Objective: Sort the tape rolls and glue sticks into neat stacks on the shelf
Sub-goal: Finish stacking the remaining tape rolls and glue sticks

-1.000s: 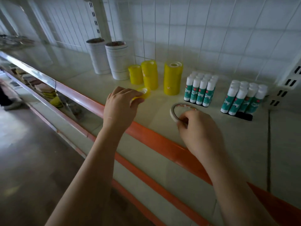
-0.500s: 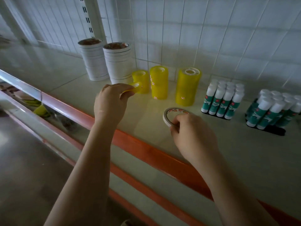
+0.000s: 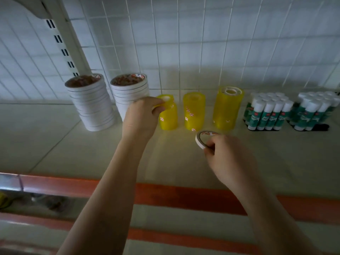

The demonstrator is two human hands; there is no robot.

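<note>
**Two rolls in two hands at the shelf**

Two hands reach over the shelf (image 3: 92, 153); the left hand (image 3: 141, 116) pinches a small yellow tape roll (image 3: 165, 103) between thumb and fingers, right at the top of the leftmost yellow stack (image 3: 168, 118), and whether it touches the stack I cannot tell; the right hand (image 3: 230, 159) grips a thin white tape roll (image 3: 200, 138), tilted on edge in front of the yellow stacks. Two further yellow stacks stand to the right, the middle yellow stack (image 3: 194, 111) and the tallest yellow stack (image 3: 228, 107); two white tape stacks (image 3: 92, 103) stand to the left, the nearer one leaning; two blocks of glue sticks (image 3: 266, 113) stand upright at the far right, near the tiled wall (image 3: 202, 43); an orange rail (image 3: 184, 196) edges the shelf front.
</note>
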